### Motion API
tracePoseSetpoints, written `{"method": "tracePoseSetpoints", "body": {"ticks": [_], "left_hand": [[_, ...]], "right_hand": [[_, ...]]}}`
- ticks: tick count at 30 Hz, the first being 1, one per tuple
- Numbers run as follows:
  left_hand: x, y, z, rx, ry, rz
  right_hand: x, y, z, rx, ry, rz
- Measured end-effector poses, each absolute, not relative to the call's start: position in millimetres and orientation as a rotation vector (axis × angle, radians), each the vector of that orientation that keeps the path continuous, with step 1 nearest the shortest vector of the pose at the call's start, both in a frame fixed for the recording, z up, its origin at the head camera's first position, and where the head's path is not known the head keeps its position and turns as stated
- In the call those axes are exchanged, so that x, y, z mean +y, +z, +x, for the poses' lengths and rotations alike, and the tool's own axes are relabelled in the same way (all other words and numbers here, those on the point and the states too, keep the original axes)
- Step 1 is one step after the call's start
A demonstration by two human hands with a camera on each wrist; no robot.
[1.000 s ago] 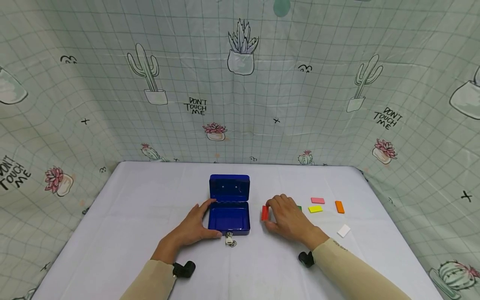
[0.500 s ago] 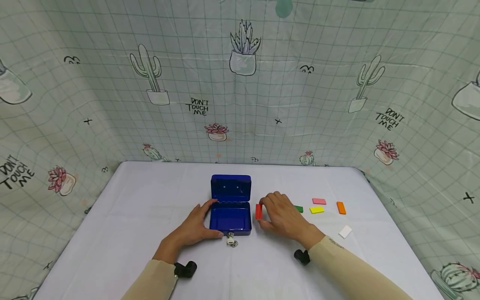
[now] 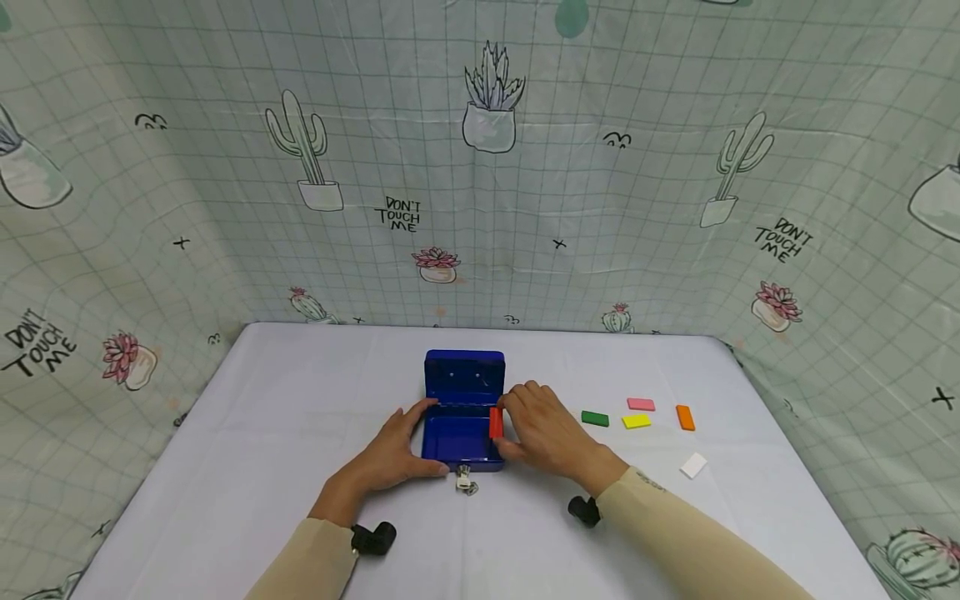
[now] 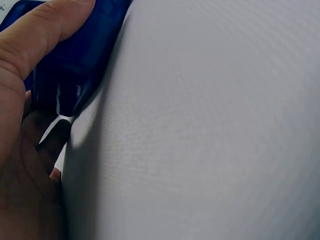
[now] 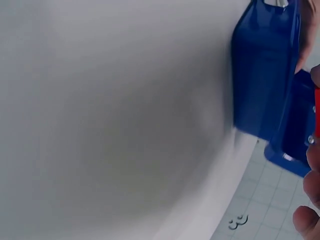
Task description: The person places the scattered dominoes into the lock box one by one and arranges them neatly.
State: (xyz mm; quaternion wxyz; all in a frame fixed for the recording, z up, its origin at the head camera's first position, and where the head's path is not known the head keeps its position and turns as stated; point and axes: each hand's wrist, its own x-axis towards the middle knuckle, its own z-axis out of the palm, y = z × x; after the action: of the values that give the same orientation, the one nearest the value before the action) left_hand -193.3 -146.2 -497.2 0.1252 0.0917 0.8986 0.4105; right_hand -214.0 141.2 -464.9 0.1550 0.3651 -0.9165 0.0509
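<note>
An open blue metal cash box [image 3: 457,439] stands on the table in the head view, its lid [image 3: 465,375] tipped back. My left hand [image 3: 386,454] grips its left side, thumb along the front and fingers at the back corner; the left wrist view shows the thumb against the blue wall [image 4: 82,55]. My right hand [image 3: 546,435] pinches a thin red block [image 3: 496,423] by its ends, over the box's right rim. In the right wrist view only a strip of the red block [image 5: 317,112] shows between the fingertips. A silver lock with a small ring [image 3: 464,480] hangs at the box's front.
Right of my right hand lie a green block [image 3: 595,418], a yellow block [image 3: 636,422], a pink block [image 3: 641,404], an orange block [image 3: 685,417] and a white block [image 3: 693,465]. A cactus-print cloth [image 3: 558,192] hangs behind the white table [image 3: 322,358].
My right hand has carried the red block left, from beside the box to over its right rim. The green block now shows fully. My left hand stays on the box.
</note>
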Motion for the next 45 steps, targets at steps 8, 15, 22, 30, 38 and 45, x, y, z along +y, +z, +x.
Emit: {"method": "tracePoseSetpoints", "body": {"ticks": [8, 15, 22, 30, 38, 45], "left_hand": [[-147, -497, -195, 2.610, 1.192, 0.274], [-148, -495, -196, 2.581, 1.235, 0.293], [-146, -496, -195, 2.549, 1.307, 0.305], [-146, -496, -194, 2.562, 1.325, 0.297], [-147, -495, -194, 2.560, 1.325, 0.299], [-147, -494, -194, 2.537, 1.331, 0.291]], "right_hand": [[119, -462, -216, -2.610, 0.111, 1.102], [99, -463, -219, -2.580, 0.096, 1.145], [83, -470, -220, -2.607, 0.128, 1.163], [74, -477, -225, -2.606, 0.165, 1.186], [70, -479, -230, -2.643, 0.128, 1.212], [65, -479, -233, -2.695, 0.114, 1.224]]}}
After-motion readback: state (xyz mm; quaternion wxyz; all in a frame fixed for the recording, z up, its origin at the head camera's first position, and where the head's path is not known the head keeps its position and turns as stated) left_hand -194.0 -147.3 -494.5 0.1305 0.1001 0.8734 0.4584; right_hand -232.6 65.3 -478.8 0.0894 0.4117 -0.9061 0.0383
